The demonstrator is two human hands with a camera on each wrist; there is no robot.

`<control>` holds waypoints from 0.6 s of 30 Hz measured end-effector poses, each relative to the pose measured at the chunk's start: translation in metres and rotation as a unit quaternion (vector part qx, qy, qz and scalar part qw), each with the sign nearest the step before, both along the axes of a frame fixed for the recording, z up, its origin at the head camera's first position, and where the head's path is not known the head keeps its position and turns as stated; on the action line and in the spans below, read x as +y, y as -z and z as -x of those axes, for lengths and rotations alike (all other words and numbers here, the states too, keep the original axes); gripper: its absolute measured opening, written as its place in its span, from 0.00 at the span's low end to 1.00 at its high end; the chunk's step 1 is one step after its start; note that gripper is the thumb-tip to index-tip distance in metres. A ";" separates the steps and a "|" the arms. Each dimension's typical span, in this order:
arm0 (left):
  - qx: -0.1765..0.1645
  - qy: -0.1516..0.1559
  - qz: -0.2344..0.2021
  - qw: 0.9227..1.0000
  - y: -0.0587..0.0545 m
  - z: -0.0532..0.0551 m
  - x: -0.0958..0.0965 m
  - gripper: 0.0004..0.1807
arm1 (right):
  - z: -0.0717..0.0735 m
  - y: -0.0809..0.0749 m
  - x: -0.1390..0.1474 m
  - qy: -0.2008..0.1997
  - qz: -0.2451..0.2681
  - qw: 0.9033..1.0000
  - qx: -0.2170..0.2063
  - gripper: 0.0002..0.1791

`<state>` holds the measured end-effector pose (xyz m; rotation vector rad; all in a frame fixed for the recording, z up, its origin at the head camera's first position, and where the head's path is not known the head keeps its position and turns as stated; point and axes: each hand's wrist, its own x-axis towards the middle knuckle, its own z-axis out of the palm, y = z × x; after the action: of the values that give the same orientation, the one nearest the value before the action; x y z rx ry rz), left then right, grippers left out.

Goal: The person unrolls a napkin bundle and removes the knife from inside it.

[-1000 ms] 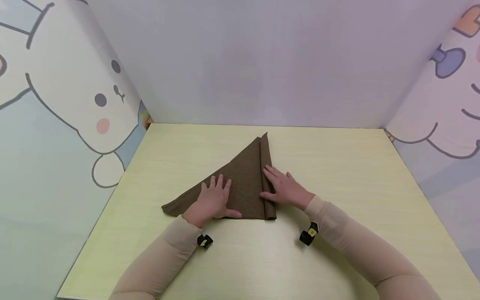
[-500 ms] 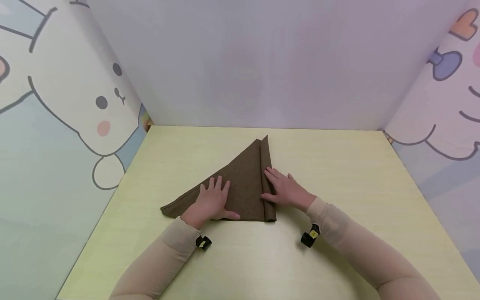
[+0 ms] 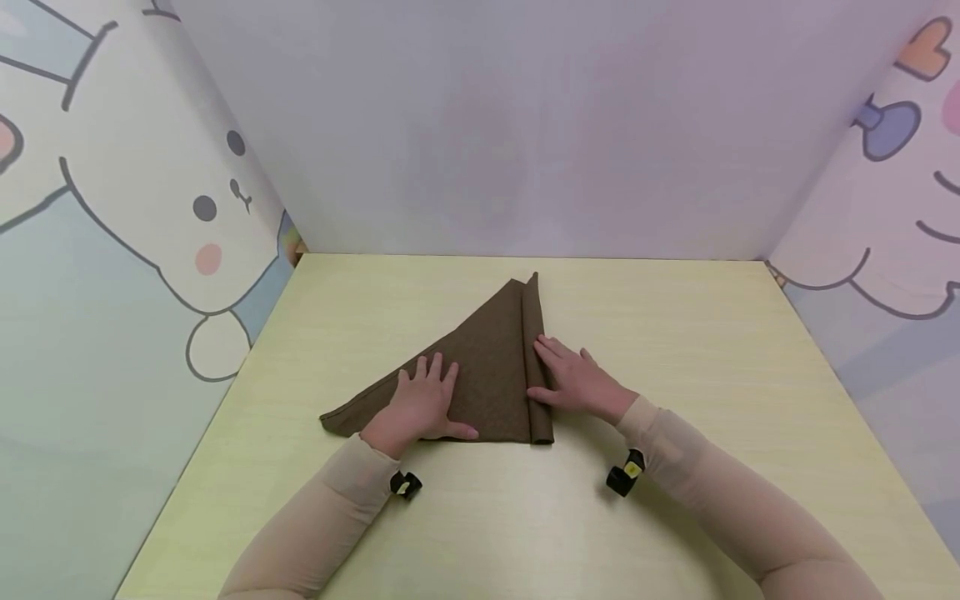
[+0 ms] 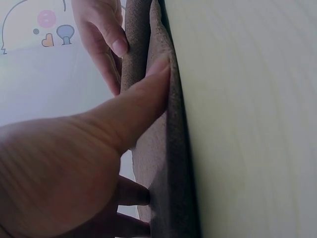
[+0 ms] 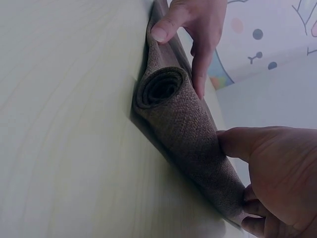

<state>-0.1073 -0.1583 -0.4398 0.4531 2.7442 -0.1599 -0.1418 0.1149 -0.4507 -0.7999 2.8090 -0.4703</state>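
My left hand (image 3: 417, 408), fingers spread, rests on the woven brown cloth (image 3: 491, 358), triangular, tip toward the bench's (image 3: 675, 325) far edge. My right hand (image 3: 581, 383), thumb apart, touches its spiral roll (image 3: 541, 423).

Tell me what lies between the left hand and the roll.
A flat stretch of the brown cloth lies between the left hand and the roll, as the head view shows.

1. Head view: from high at the near side, facing far and down over the worktop (image 3: 675, 333).
2. Left wrist view: low, close to the cloth (image 4: 158, 144), facing the right wall (image 3: 885, 233).
3. Right wrist view: equally close, facing the left wall (image 3: 127, 242).
4. Both wrist views share the cloth.
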 end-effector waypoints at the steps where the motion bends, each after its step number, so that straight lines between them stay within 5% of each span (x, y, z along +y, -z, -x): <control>1: -0.001 0.000 0.001 1.000 0.000 0.000 0.000 0.66 | 0.000 0.000 0.000 0.001 0.001 1.000 -0.001 0.47; 18: 0.007 0.002 0.001 1.000 0.002 0.000 -0.001 0.67 | -0.002 -0.002 0.008 0.005 0.007 1.000 -0.011 0.47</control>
<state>-0.1071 -0.1592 -0.4422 0.4577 2.7562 -0.1686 -0.1402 0.1225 -0.4483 -0.7800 2.7929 -0.4974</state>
